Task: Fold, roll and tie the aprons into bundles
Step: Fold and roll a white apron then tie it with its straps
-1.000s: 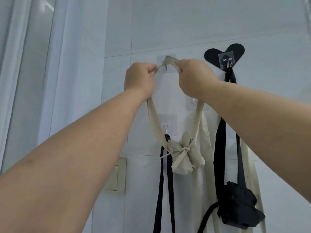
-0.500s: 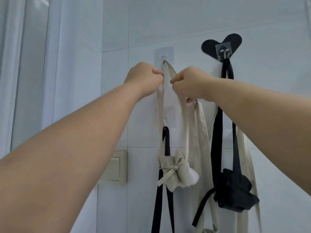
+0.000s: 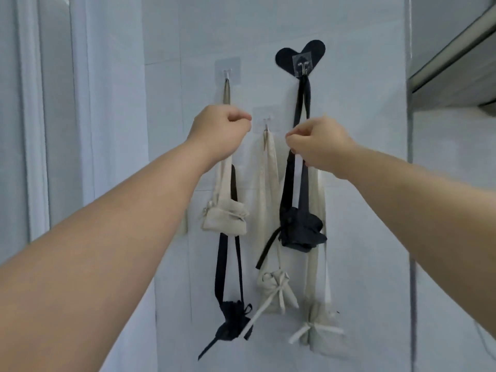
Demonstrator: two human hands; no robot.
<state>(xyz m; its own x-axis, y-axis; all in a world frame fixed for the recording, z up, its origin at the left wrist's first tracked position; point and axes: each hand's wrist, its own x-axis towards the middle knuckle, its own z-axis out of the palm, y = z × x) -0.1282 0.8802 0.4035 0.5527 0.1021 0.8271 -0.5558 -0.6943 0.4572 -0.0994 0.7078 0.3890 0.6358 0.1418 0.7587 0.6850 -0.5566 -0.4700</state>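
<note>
On the white tiled wall at frame centre, five rolled cloth bundles, three beige and two black, hang from clear stick-on hooks. The left hand is fisted over the beige strap of the upper-left beige bundle. The right hand curls before the black straps. I cannot tell whether either grip clamps a strap.

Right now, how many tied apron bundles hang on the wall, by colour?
Cream bundles: 3
Black bundles: 2
Total: 5
</note>
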